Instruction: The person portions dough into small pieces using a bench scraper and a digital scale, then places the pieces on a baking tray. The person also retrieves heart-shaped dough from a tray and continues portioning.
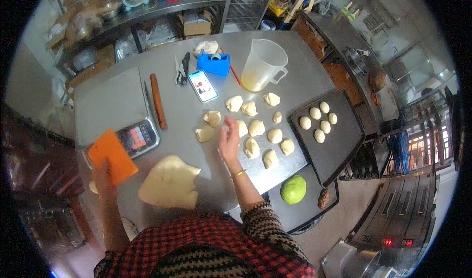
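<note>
My left hand (105,180) grips an orange dough scraper (112,156) over the near edge of a digital scale (138,136). A large slab of pale dough (169,184) lies on the steel table between my arms. My right hand (229,136) is among several cut dough pieces (256,128), its fingers bent beside a partly covered piece (242,128); whether it touches or holds dough is hidden. Two more pieces lie to its left, one of them a rough lump (204,134). Part of a small pale piece (93,186) shows beside my left wrist.
Beyond the dough are a wooden rolling pin (158,101), a phone (203,86), scissors (181,68), a blue tape dispenser (214,64) and a plastic measuring jug (263,64). At right, a black tray (339,156) bears several dough balls; a green round item (293,189) sits on a lower tray.
</note>
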### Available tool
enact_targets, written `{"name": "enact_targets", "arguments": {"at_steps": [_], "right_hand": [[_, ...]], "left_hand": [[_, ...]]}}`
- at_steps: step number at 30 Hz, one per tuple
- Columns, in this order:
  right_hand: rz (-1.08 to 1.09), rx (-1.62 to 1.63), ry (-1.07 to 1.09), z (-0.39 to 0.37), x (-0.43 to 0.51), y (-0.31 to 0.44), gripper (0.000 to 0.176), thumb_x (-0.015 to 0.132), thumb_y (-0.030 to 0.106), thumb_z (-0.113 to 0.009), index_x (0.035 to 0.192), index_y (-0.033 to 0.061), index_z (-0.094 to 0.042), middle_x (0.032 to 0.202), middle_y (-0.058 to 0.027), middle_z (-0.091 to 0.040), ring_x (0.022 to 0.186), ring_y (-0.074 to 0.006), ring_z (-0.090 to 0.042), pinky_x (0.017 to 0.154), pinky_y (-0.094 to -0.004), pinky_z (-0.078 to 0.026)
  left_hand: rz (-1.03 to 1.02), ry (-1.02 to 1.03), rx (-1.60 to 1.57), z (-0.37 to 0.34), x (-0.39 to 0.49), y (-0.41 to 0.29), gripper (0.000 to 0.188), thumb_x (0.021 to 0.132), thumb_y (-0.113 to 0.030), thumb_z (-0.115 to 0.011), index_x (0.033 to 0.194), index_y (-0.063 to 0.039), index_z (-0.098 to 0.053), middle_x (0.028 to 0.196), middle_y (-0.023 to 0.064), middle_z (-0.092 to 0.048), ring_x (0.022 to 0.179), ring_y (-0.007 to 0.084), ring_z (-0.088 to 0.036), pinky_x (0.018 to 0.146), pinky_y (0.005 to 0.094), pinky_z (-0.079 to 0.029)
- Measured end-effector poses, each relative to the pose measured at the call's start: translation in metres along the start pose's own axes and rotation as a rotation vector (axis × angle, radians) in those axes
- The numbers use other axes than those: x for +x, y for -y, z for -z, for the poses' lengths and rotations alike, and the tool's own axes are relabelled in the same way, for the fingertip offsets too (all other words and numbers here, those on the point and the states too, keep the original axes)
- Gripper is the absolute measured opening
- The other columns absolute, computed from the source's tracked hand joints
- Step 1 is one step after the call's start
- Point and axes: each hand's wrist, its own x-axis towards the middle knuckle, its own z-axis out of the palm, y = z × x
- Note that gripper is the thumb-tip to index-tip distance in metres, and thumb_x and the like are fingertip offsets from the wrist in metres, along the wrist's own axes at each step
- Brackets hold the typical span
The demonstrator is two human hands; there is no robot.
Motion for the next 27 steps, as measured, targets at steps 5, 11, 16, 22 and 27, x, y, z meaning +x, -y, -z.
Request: {"name": "enact_targets", "arguments": {"at_steps": [5,11,16,22,27], "right_hand": [[-0.005,0.130,0.102,0.006,-0.089,0.036,0.019,0.088,0.005,-0.054,0.107,0.0014,-0.057,0.106,-0.0142,-0.055,0.089,-0.0209,-0.056,0.072,-0.0312,-0.048],[-0.134,-0.112,-0.022,0.067,-0.158,0.018,0.011,0.087,0.007,-0.058,0.095,0.0010,-0.062,0.081,-0.0091,-0.061,0.074,-0.0169,-0.059,0.065,-0.0298,-0.049],[-0.089,-0.397,-0.218,0.116,-0.169,0.001,0.012,0.084,0.012,-0.058,0.092,0.0039,-0.063,0.083,-0.0142,-0.060,0.074,-0.0318,-0.059,0.066,-0.0379,-0.048],[0.059,-0.546,-0.295,0.110,-0.168,-0.009,0.008,0.079,0.014,-0.061,0.083,0.0066,-0.060,0.075,-0.0116,-0.055,0.068,-0.0312,-0.056,0.060,-0.0393,-0.046],[0.070,-0.581,-0.294,0.114,-0.168,-0.011,0.009,0.081,0.015,-0.060,0.083,0.0066,-0.059,0.076,-0.0120,-0.055,0.067,-0.0319,-0.057,0.060,-0.0409,-0.046]], "left_hand": [[0.054,0.092,0.140,-0.009,0.005,0.033,0.035,0.090,-0.015,-0.057,0.119,0.002,-0.050,0.110,0.0102,-0.058,0.098,0.0203,-0.058,0.085,0.0341,-0.048],[0.025,0.433,0.201,-0.048,-0.014,0.040,0.031,0.088,-0.014,-0.060,0.115,0.001,-0.055,0.105,0.0063,-0.061,0.095,0.0153,-0.058,0.084,0.0296,-0.046],[-0.363,0.771,0.631,-0.151,-0.016,0.092,0.033,0.084,-0.018,-0.060,0.112,-0.002,-0.057,0.096,0.0148,-0.066,0.086,0.0241,-0.064,0.078,0.0347,-0.049],[-0.410,0.737,1.263,-0.260,-0.025,0.136,0.032,0.083,-0.019,-0.054,0.111,-0.005,-0.055,0.099,0.0185,-0.064,0.094,0.0373,-0.061,0.077,0.0464,-0.049],[-0.439,0.708,1.366,-0.278,-0.022,0.137,0.026,0.082,-0.016,-0.057,0.106,-0.005,-0.056,0.102,0.0169,-0.064,0.095,0.0350,-0.062,0.080,0.0452,-0.050]]}}
